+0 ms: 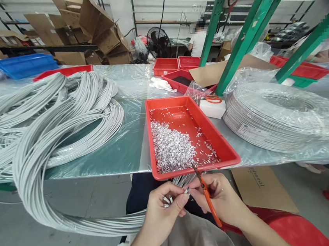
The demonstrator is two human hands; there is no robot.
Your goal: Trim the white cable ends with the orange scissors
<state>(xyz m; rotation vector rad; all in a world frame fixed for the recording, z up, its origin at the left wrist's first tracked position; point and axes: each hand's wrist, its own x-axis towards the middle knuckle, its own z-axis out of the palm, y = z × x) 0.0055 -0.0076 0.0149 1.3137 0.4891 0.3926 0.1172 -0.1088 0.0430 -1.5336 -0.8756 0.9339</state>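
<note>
Grey-white cables (104, 225) run from the big coil on the left into my left hand (164, 205), which is closed around several cable ends. Its thumb and forefinger pinch one end (186, 190) with a small dark tip. My right hand (216, 196) touches that same tip with closed fingers and also holds orange-handled scissors (210, 204), their blades pointing up toward the tray rim. Just beyond both hands, a red tray (223, 148) holds a heap of small silvery pieces (171, 147).
A wrapped cable coil (284, 114) lies on the right of the table (98, 161). Behind the tray are a white box (212, 108), orange-handled scissors (213, 99) and green posts (241, 52). A person (199, 41) is in the background, near a fan (158, 41).
</note>
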